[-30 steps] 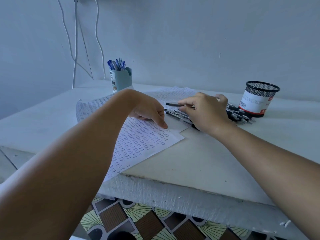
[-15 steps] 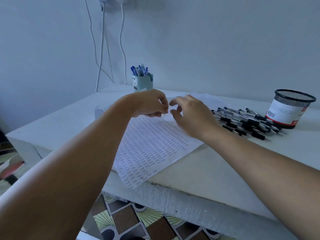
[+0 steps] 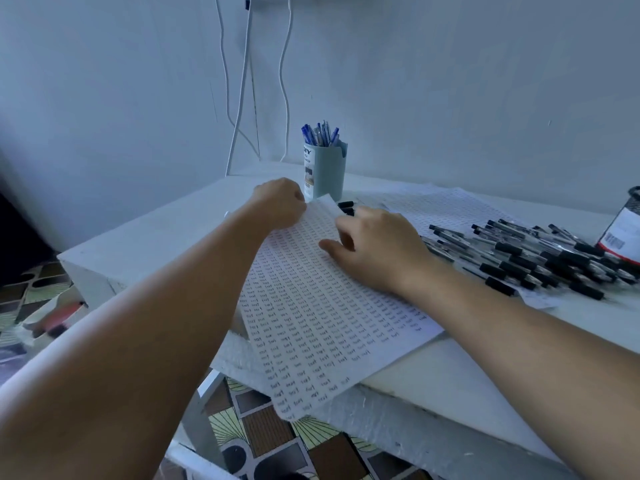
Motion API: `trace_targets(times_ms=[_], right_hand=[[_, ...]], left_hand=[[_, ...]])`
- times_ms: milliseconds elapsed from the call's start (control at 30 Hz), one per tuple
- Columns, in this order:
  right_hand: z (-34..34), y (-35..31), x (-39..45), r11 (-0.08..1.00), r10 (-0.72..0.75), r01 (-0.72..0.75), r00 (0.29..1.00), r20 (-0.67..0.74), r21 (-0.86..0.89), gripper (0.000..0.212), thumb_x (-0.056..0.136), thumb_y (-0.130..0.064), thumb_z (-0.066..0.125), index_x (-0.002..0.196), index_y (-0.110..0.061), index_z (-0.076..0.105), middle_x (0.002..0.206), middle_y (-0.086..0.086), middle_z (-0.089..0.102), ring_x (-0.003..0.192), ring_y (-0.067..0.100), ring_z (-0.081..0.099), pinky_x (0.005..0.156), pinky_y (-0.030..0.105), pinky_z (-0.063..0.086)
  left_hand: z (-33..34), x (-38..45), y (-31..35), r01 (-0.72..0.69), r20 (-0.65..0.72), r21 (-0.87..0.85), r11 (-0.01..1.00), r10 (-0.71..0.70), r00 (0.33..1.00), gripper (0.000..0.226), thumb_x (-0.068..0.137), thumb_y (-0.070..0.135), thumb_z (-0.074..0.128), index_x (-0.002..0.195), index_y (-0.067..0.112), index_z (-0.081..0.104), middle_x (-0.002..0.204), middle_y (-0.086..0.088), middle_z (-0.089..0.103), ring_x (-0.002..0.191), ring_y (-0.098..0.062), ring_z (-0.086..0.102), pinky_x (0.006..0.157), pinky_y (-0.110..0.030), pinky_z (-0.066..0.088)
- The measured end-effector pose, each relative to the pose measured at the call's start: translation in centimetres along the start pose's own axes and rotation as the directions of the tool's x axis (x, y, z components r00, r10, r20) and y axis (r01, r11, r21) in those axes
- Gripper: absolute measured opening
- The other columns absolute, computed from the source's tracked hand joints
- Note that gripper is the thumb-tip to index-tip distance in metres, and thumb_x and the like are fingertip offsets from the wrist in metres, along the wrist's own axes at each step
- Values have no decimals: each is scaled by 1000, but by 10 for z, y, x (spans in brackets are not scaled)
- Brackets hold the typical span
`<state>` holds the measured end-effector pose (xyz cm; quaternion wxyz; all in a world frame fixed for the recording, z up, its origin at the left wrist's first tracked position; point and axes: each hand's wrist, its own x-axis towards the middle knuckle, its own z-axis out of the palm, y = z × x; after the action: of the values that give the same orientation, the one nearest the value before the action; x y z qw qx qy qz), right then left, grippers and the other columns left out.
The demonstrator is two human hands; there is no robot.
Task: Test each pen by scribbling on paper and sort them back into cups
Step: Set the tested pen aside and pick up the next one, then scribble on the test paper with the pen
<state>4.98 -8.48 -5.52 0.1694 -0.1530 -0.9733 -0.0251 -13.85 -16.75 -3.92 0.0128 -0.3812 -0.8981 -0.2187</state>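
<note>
So the sheet of paper (image 3: 322, 306) is lying on the white tabletop (image 3: 485, 382), covered in tiny rows of the same scribbled word, with its near corner hanging off the front edge. The left hand (image 3: 280, 202) is curled and pinching the far corner, which is lifted and curling up, while the right hand (image 3: 377, 247) rests on the page with its fingers loosely bent, not gripping anything as far as I can see. Paper like that is light and floppy, so I'd guess it'll slide or crease easily (best held by a corner or edge, with the other palm flat to steady it). The black pens (image 3: 540, 261) are heaped to the right on a second sheet, smooth and round, so they'll probably roll if nudged; I'd take one by the middle of the barrel. The blue pens (image 3: 320, 135) stand in a pale cup (image 3: 327, 174) at the back, and a mesh cup (image 3: 623, 230) sits at the right edge. Plain pale walls, cables (image 3: 242, 81) hanging down, patterned floor tiles (image 3: 259, 434) below.
</note>
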Motion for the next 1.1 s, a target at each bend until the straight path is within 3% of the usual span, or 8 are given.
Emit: trace_targets(times_ms=[100,233,367,500,567,733,867,1100], right_hand=[[4,3,-1,999,29,-30,999,21,32,39,99,-66,45,102,-28,54,104,-1,58,101,21,55,79,38,44],[2,6,-4,994,78,-88,987,139,70,52,99,-68,39,140,-38,51,137,4,53,133,26,45,105,47,43],[0,9,-7,993,95,-104,986,135,58,52,98,-68,39,132,-34,59,130,2,56,128,25,48,106,47,41],[-2,11,-12,997,82,-82,991,107,0,45,98,-63,39,117,-28,59,115,0,59,113,23,53,99,46,39],[-4,12,-14,997,71,-71,992,104,-6,38,98,-59,39,108,-26,56,105,-2,58,104,22,53,94,45,38],[-6,16,-22,996,72,-76,995,62,49,26,98,-49,42,95,-25,50,90,-5,55,89,20,52,91,44,40],[-6,14,-24,995,80,-84,995,66,56,23,99,-48,41,97,-25,43,89,-4,56,89,21,52,93,46,41],[1,19,-24,996,80,-78,996,-34,44,34,100,-50,47,114,-19,46,87,-4,55,82,20,55,91,47,48]], left_hand=[[-2,2,7,-1,51,-1,1000,1,999,31,102,32,59,124,13,70,119,-2,67,104,-21,59,87,-31,44],[-7,5,16,7,145,66,998,-17,989,30,100,24,63,124,6,67,117,-7,67,102,-23,63,82,-31,49],[-11,3,21,-2,181,148,989,-25,983,28,98,21,62,120,5,66,117,-9,67,107,-26,65,92,-36,55],[-12,0,20,38,178,83,996,-52,983,24,103,23,55,118,6,64,116,-9,65,96,-21,61,74,-31,49],[-13,0,17,36,141,89,995,-48,989,29,106,16,48,127,4,63,124,-10,63,104,-23,61,86,-32,52],[-13,-1,25,5,196,38,999,-12,981,29,102,27,60,125,11,67,122,-4,64,106,-22,57,95,-34,44],[-12,-3,30,-26,225,33,999,18,974,21,98,12,60,118,10,69,119,-4,61,101,-19,53,88,-32,39],[-32,-12,30,-46,-145,126,991,64,987,18,101,6,48,116,6,57,100,-14,59,87,-27,56,69,-37,45]])
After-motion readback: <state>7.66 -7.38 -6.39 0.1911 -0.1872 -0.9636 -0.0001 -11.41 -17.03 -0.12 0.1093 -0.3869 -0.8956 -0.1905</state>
